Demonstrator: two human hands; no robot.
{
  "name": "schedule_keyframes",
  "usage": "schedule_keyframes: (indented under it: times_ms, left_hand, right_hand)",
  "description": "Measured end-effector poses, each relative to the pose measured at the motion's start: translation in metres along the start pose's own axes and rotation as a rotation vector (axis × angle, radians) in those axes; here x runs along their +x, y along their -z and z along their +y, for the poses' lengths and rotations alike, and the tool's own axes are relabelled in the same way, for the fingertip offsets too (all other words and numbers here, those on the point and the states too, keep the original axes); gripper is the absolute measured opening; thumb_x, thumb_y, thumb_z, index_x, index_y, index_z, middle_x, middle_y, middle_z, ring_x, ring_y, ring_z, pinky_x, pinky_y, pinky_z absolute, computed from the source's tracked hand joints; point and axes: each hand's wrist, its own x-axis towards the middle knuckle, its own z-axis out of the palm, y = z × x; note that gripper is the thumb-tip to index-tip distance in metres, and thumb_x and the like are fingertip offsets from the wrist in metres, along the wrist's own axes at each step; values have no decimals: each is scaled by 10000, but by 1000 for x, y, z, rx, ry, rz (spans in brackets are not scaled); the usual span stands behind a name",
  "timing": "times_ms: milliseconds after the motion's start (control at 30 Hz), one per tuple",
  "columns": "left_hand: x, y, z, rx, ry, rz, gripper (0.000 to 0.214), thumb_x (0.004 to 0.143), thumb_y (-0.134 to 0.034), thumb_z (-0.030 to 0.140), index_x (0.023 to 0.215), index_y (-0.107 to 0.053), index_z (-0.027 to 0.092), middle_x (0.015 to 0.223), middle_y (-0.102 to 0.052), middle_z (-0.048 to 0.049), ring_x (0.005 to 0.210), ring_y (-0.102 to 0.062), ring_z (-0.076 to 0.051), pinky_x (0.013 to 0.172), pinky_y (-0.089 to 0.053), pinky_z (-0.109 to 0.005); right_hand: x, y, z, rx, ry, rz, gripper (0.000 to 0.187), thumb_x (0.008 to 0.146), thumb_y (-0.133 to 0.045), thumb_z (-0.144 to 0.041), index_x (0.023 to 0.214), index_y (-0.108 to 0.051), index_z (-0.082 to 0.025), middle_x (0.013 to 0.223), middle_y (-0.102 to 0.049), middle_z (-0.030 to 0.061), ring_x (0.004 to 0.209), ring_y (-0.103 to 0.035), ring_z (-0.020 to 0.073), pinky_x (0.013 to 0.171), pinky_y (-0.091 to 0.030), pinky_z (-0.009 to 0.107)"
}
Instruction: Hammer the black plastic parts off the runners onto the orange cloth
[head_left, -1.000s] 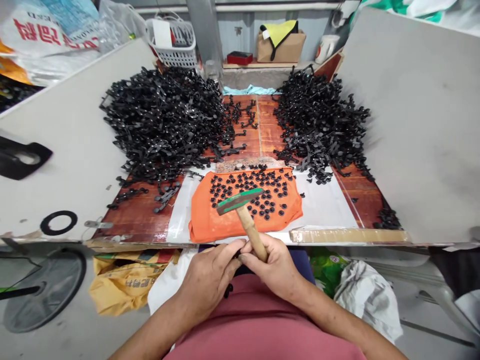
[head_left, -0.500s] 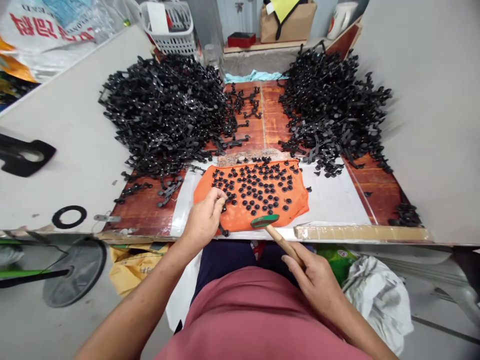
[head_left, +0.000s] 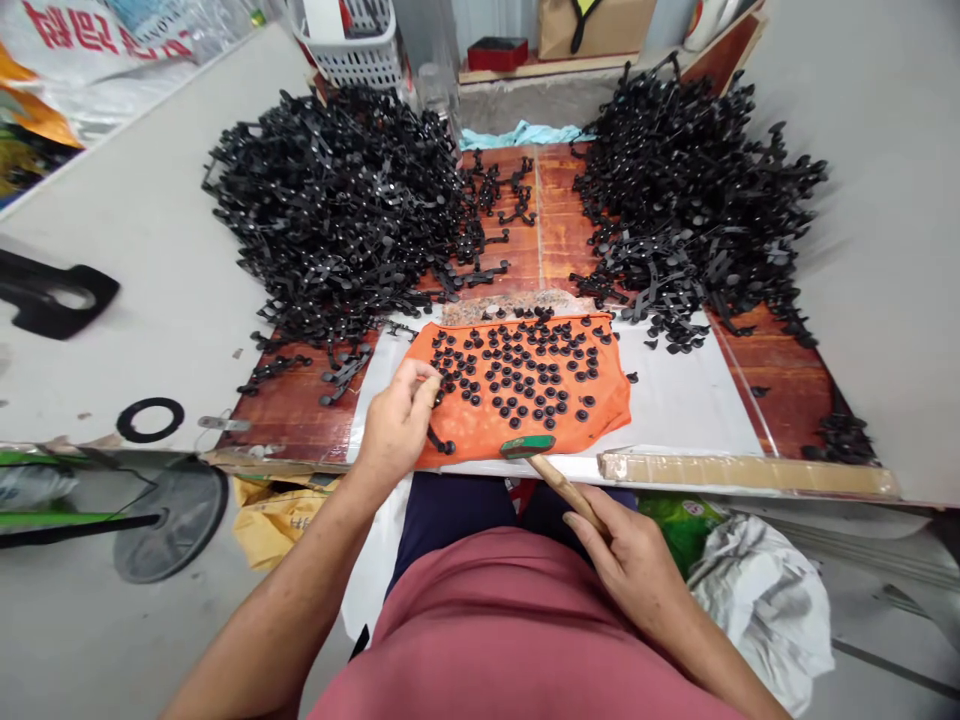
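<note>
Near the left edge of an orange cloth [head_left: 480, 430], my left hand [head_left: 397, 418] is closed in a pinch on a small black plastic piece [head_left: 439, 397], mostly covered by the fingertips. A black strap-like piece [head_left: 448, 447] lies just below those fingers, partly hidden by the hand. Many small black round buttons [head_left: 529, 380] with short stems stand on the cloth. Closed round the wooden handle, my right hand [head_left: 619, 540] holds a hammer [head_left: 566, 490]; its green head is over the cloth's front edge.
A big heap of black plastic pieces [head_left: 345, 200] lies at the left, another heap [head_left: 697, 200] at the right. White sheeting [head_left: 675, 400] is under the cloth. A cardboard strip [head_left: 750, 472] runs along the table's front edge. A white basket [head_left: 352, 60] stands behind.
The view has shifted slightly. My left hand has moved a little left and up along the cloth's edge. My right hand still holds the hammer in nearly the same place.
</note>
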Motion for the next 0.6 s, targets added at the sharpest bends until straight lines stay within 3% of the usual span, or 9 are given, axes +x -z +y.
schedule_keyframes:
  times_ms: [200,600]
  left_hand:
    - [11,23,-22,-25,29,12,223,960,-459,379,1030,-603,223,669,-491,56,605,-469,-135,604,-355,-255]
    - [2,14,-32,-163,66,-123,206,963,-464,374,1011,-588,217,690,-496,56,615,-466,-133,616,-364,-249]
  right_hand:
    - [0,-5,5,-23,39,-30,378,1047,-506,-301,1402,-623,-245,1166,-791,54,972,-780,207,861,-604,276]
    - [8,-10,-2,-73,76,-94,340,1043,-499,-280,1349,-646,-274,1163,-791,40,999,-778,201,890,-602,271]
